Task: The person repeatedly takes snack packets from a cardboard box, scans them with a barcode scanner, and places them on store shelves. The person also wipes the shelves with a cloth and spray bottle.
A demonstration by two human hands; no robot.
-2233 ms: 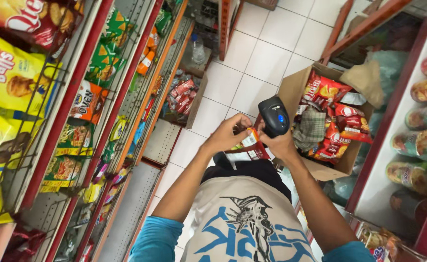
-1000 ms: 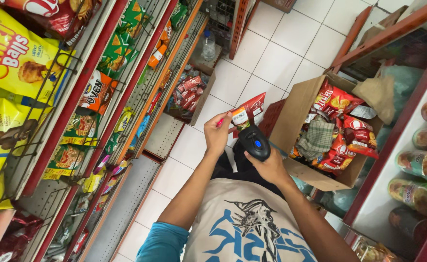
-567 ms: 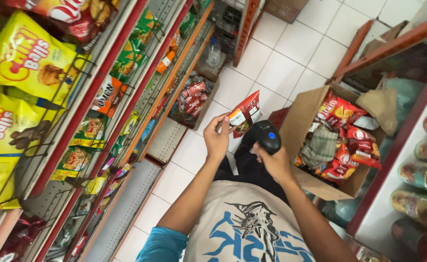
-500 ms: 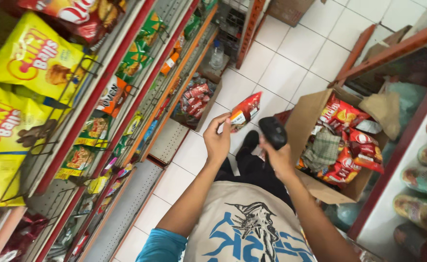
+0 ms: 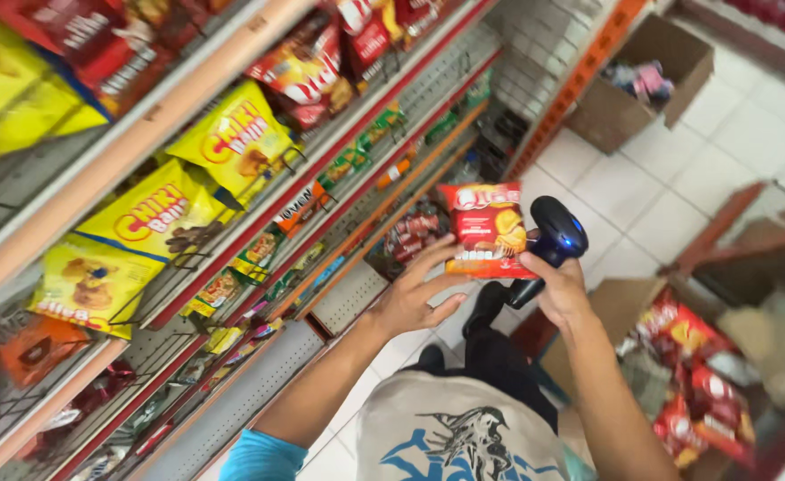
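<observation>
— Across the left half of the frame, what do you see?

— Wire shelves (image 5: 232, 267) hung with yellow snack bags (image 5: 156, 218), red packets in the upper left. None of it is touched.

— And in the middle?

— The left hand (image 5: 415, 298) holds up a red-orange snack packet (image 5: 486, 230), just above centre, in front of the shelves. The fingers (image 5: 441, 258) are spread, pinching the packet's lower left edge between thumb and fingertips.

— How would that packet handle?

— Light, I'd judge, and soft: thin crinkly film puffed with air, the contents likely brittle. The film looks slick. Holding it by the flat sealed edge, as here, seems wiser than squeezing the belly.

— Right of it?

— The right hand (image 5: 562, 289) has its fingers wrapped tight around the grip of a black handheld scanner (image 5: 548, 240), whose head sits just beside the packet's right edge with a small blue light on. Rigid plastic, a firm hold suits it.

— Further right?

— A cardboard box (image 5: 624, 303) of red packets at lower right, on the white tiled floor (image 5: 678, 196); another box (image 5: 642, 85) at upper right.
</observation>
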